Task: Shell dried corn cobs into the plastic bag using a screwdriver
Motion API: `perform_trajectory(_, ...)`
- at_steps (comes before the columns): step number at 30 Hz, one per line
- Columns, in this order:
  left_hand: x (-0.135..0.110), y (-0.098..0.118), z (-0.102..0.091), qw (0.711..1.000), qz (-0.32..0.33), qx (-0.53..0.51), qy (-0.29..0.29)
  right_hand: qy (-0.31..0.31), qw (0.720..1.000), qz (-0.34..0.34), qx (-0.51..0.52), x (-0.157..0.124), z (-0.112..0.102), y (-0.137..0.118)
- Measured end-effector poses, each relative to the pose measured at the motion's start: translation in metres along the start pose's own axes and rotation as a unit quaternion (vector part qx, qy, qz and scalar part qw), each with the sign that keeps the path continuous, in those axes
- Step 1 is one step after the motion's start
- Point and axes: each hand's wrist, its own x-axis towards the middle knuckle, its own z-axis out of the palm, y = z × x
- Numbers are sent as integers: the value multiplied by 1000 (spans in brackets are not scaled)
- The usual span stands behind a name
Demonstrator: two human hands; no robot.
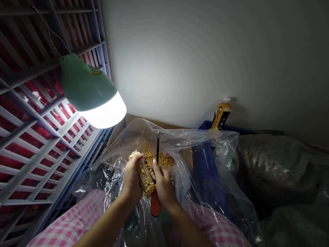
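Note:
A partly stripped corn cob point(144, 176) is gripped in my left hand point(132, 181), with yellow kernels left mostly on its lower end and bare patches higher up. My right hand point(165, 189) is closed around a screwdriver point(157, 146); its dark shaft points up and away, and its orange handle shows below the fingers. Both hands are close together, the right thumb lying along the shaft beside the cob. Loose corn kernels point(165, 161) lie beyond them in a clear plastic bag point(143, 128) spread open under my hands.
A lit green lamp point(84, 84) hangs by a wire from a slatted plastic crate point(22, 83) at left. Behind the bag are a cardboard box point(185, 158) and a pale wall point(215, 33). To the right are a blue container point(205, 179), a bottle point(221, 115) and bulging sacks point(282, 163).

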Motion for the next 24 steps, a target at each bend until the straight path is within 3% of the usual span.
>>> perform_trajectory(2, -1, 4, 2, 1000, -8, -15, 1, 0, 999, 29, 36, 4, -2, -1)
perform_trajectory(7, -1, 9, 1, 1000, -25, -16, -9, -43, 996, 26, 78, 9, -9, -2)
perform_trajectory(12, 4, 8, 0, 998, 63, -28, 4, -61, 993, 28, 98, 6, -14, -8)
perform_trajectory(15, 8, 9, 1, 995, 79, -60, 21, -70, 992, 26, 101, 5, -15, -10)
perform_trajectory(20, 11, 15, 1, 992, 52, -90, 75, -115, 985, 37, 120, 4, -15, -9)
perform_trajectory(24, 11, 18, -1, 993, 10, -85, 84, -111, 983, 27, 147, 4, -15, -7)
